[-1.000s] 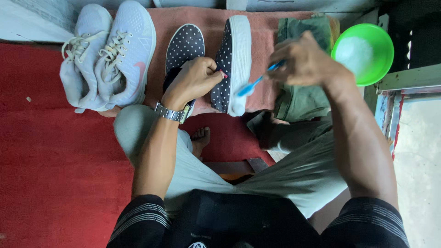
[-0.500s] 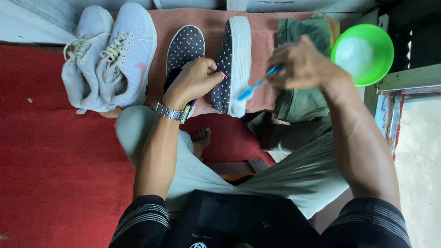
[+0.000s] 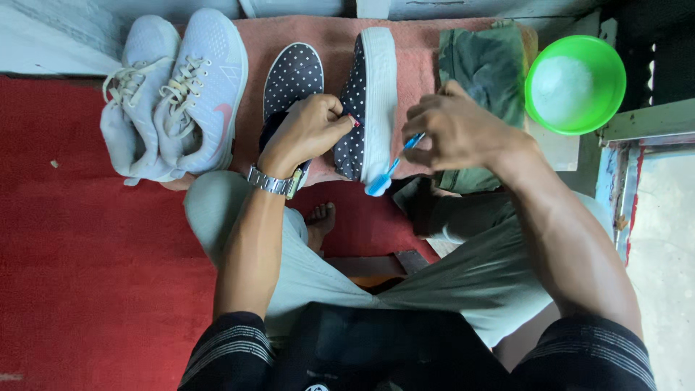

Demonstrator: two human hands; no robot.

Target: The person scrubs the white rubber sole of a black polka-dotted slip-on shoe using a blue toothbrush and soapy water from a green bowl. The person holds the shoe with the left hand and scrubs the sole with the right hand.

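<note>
The blue toothbrush point(image 3: 391, 168) has dropped lower against the sole since half a second ago, its head now at the near end of the white rubber edge, and the right hand point(image 3: 452, 130) has come down with it. The left hand point(image 3: 308, 130) has not shifted; it stays clamped on the dark polka-dot shoe point(image 3: 365, 101), fingers curled over the heel, holding it tipped on its side so the white sole faces right. The right hand's fingers are pinched together around the brush handle.

Room to move: the shoe sits far and centre on a pink cloth point(image 3: 413, 65), its mate point(image 3: 293, 72) lying flat just to the left, touching the left hand. Further left, a pair of pale grey sneakers point(image 3: 177, 94) rests side by side at the cloth's edge. To the right, a folded green cloth point(image 3: 485, 65) lies just beside the working hand, then a green bowl point(image 3: 608, 94) of white suds near the door frame. Red carpet point(image 3: 87, 275) lies open on the near left.

The sole looks white, the upper navy with small white dots.
</note>
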